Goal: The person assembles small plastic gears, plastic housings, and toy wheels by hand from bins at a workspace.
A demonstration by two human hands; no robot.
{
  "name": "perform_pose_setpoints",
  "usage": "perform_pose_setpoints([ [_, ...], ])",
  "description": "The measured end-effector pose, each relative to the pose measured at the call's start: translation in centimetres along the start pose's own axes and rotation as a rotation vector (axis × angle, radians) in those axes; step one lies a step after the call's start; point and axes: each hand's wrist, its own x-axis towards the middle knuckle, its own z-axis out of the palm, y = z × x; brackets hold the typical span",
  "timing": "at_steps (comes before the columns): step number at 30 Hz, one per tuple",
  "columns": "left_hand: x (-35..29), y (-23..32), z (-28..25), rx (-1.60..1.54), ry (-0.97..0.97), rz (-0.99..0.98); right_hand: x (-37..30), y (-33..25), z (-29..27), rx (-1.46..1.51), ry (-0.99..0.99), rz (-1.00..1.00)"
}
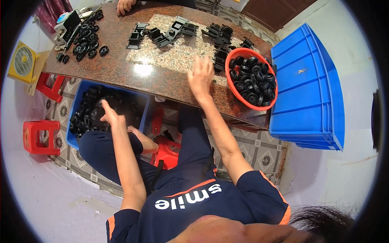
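My left hand (112, 114) reaches over a blue crate (73, 139) below the table, its fingers apart. Black plastic parts (83, 117) fill that crate; close to the fingers they look blurred. On the table my right hand (201, 76) lies with its fingers spread, holding nothing I can see. Just beyond it are black plastic chassis-like pieces (221, 56). To its right a red basket (229, 83) full of black toy wheels (252, 79) stands tilted. More black chassis-like pieces (175, 30) form a loose row farther back.
Loose black wheels (87, 38) lie at the table's far left. Another person's hand (125, 6) rests on the far edge. Large blue bins (302, 87) stand right of the table. Red stools (41, 137) and a yellow fan (23, 60) are at the left.
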Motion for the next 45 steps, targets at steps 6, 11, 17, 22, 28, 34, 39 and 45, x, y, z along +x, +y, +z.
perform_pose_setpoints([
  [6, -3.4, -3.1, 2.2, 0.254, -0.248, 0.251, 2.6, 7.3, 4.1, -0.481, 0.137, 0.078],
  [11, -9.8, -2.9, 7.7, 0.456, -0.992, 0.433, 2.5, 3.7, 2.2, -0.21, 0.319, -0.247],
  [17, -16.1, -4.9, 16.6, 0.692, -1.034, 1.937, 2.6, -1.1, -5.7, 0.211, 0.263, -0.38],
  [22, -14.3, -4.5, 18.0, 0.735, -1.247, 1.158, 6.2, 5.3, -13.1, 0.536, 0.082, 0.074],
  [28, -16.7, -0.3, 13.1, 0.481, -1.337, -0.064, 8.5, 19.7, -7.2, 0.091, -0.335, -0.05],
  [34, -15.4, -1.9, 10.3, 0.303, -1.271, -0.268, 7.5, 16.9, -9.9, -0.104, -0.222, -0.036],
  [39, -16.4, -2.0, 8.6, 0.282, -1.349, -0.387, 6.0, 8.1, -14.2, 1.012, -0.147, 0.277],
  [45, -17.7, -1.5, 7.8, 0.257, -1.41, -0.405, 2.3, 0.4, -12.9, 1.443, -0.406, 0.262],
])
